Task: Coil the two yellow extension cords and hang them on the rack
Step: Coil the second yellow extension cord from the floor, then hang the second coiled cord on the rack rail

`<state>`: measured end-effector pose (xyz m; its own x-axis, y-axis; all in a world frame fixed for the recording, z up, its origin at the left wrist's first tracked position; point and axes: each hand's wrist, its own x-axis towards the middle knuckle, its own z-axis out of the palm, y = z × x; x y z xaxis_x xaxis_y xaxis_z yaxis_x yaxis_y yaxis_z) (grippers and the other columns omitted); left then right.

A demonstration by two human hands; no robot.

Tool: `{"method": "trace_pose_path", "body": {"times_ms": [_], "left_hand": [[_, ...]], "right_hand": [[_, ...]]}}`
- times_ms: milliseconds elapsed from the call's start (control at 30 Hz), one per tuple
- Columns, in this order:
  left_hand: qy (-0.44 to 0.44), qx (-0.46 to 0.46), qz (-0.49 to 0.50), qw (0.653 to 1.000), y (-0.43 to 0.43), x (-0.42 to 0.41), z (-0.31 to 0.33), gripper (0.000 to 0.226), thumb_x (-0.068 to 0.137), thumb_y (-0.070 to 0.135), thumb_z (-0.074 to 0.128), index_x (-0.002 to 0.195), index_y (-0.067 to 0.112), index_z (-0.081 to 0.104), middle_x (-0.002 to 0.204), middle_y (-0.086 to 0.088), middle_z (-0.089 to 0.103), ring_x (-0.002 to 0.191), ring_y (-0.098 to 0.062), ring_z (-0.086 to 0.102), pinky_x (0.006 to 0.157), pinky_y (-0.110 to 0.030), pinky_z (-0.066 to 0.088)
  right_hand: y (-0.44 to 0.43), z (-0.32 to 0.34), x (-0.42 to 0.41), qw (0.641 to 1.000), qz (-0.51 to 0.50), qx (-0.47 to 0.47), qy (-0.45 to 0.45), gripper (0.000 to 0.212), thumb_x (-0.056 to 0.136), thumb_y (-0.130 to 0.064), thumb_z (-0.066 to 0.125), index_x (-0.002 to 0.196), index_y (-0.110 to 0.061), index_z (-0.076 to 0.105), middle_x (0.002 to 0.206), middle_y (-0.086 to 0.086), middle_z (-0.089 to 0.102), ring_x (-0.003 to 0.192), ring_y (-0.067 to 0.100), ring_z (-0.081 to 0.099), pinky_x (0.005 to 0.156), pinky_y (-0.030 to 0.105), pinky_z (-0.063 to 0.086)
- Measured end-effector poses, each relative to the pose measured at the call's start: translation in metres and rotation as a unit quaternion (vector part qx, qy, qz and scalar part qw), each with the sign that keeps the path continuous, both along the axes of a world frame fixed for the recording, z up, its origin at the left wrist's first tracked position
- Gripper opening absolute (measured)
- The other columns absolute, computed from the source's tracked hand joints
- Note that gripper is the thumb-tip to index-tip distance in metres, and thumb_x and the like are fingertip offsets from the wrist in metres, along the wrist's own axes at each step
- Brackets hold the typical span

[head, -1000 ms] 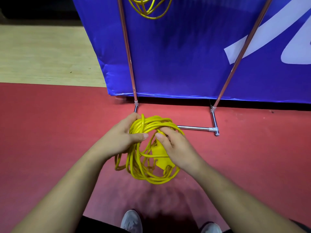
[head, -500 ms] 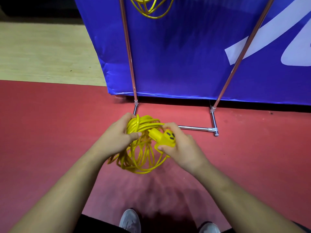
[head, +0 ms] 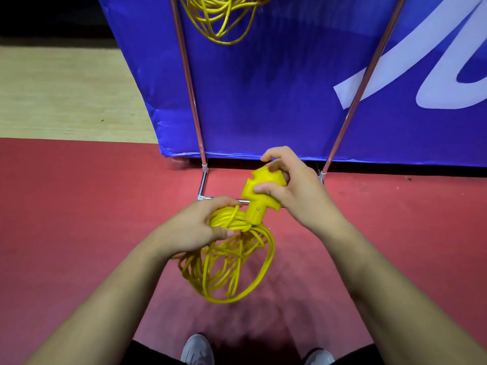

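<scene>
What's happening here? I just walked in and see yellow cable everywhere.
A person is bundling a yellow extension cord. The left hand grips the gathered loops, while the right hand holds the cord's socket end above them. Another coiled cord already hangs on the rack ahead.

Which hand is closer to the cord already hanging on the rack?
Right. The right hand is raised, gripping the socket end, below the hanging cord. The left hand sits lower, holding the coil.
</scene>
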<state>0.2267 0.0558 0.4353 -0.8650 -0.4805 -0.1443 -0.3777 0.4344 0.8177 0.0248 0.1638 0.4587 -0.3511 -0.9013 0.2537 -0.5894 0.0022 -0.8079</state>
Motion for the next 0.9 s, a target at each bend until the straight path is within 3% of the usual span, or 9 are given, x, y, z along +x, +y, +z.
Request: {"method": "trace_pose_path", "body": {"times_ms": [167,267,333,400,500,600,700,800,900], "left_hand": [[0.083,0.179,0.035,0.980,0.012,-0.018,0.017,0.043,0.071,0.017,0.075,0.112,0.019,0.064,0.098,-0.016,0.069,0.085,-0.020,0.060,0.081,-0.035,0.047],[0.113,0.219,0.047,0.968,0.019,-0.031,0.028,0.043,0.070,0.011,0.073,0.112,0.008,0.063,0.096,-0.016,0.068,0.085,-0.024,0.062,0.080,-0.034,0.050],[0.130,0.236,0.043,0.962,0.022,-0.039,0.041,0.045,0.070,0.008,0.072,0.112,0.000,0.059,0.088,-0.014,0.064,0.076,-0.022,0.061,0.071,-0.029,0.050],[0.124,0.225,0.026,0.966,0.024,-0.046,0.057,0.044,0.069,0.008,0.071,0.109,-0.003,0.056,0.077,-0.010,0.061,0.063,-0.016,0.058,0.060,-0.025,0.048],[0.088,0.181,-0.019,0.979,0.034,-0.057,0.083,0.044,0.065,0.018,0.076,0.101,0.002,0.055,0.077,-0.012,0.057,0.067,-0.021,0.054,0.065,-0.033,0.043],[0.068,0.102,-0.025,0.992,0.045,-0.064,0.106,0.043,0.064,0.029,0.077,0.096,0.016,0.051,0.069,-0.006,0.057,0.063,-0.019,0.051,0.059,-0.033,0.041],[0.063,0.057,-0.031,0.996,0.059,-0.070,0.124,0.041,0.076,0.019,0.075,0.102,0.020,0.044,0.055,0.004,0.053,0.046,-0.013,0.046,0.044,-0.024,0.038],[0.033,-0.030,-0.070,0.997,0.069,-0.070,0.143,0.044,0.080,0.013,0.069,0.110,0.028,0.040,0.058,-0.006,0.058,0.047,-0.015,0.049,0.042,-0.033,0.043],[0.032,-0.083,-0.129,0.988,0.067,-0.063,0.155,0.058,0.078,0.016,0.064,0.124,0.037,0.036,0.087,-0.020,0.062,0.066,-0.032,0.057,0.063,-0.050,0.053]], "right_hand": [[-0.005,-0.017,-0.006,0.987,-0.161,0.001,-0.013,0.008,0.081,-0.025,0.074,0.083,-0.018,0.069,0.088,-0.001,0.055,0.081,0.005,0.053,0.076,0.025,0.040],[0.013,-0.003,-0.008,0.997,-0.050,0.045,0.035,0.039,0.086,-0.050,0.061,0.110,-0.020,0.069,0.114,0.004,0.060,0.113,0.013,0.054,0.099,0.032,0.043],[0.031,0.009,-0.009,0.988,0.069,0.128,0.056,0.080,0.073,-0.067,0.065,0.142,-0.037,0.041,0.146,0.006,0.036,0.142,0.017,0.031,0.113,0.033,0.033],[0.046,0.019,-0.011,0.971,0.076,0.152,0.170,0.100,0.061,-0.071,0.072,0.145,-0.053,0.021,0.152,0.006,0.024,0.146,0.026,0.021,0.115,0.049,0.028],[0.056,0.040,-0.011,0.905,-0.018,0.076,0.418,0.078,0.064,-0.063,0.073,0.133,-0.040,0.045,0.141,0.007,0.042,0.147,0.032,0.019,0.114,0.063,0.014],[0.061,0.062,-0.018,0.928,-0.004,0.027,0.372,0.043,0.069,-0.040,0.070,0.108,-0.026,0.061,0.114,-0.006,0.061,0.129,0.020,0.049,0.107,0.043,0.037],[0.073,0.080,-0.025,0.963,-0.021,0.034,0.266,0.018,0.066,-0.034,0.067,0.078,-0.028,0.055,0.076,-0.009,0.055,0.077,0.014,0.055,0.062,0.032,0.040],[0.082,0.096,-0.027,0.944,-0.045,0.069,0.319,0.020,0.063,-0.041,0.062,0.070,-0.027,0.049,0.067,-0.008,0.053,0.069,0.015,0.049,0.057,0.031,0.037],[0.091,0.111,-0.028,0.933,-0.090,0.093,0.335,0.022,0.063,-0.044,0.060,0.071,-0.025,0.052,0.066,-0.002,0.059,0.071,0.023,0.054,0.062,0.033,0.046]]}}
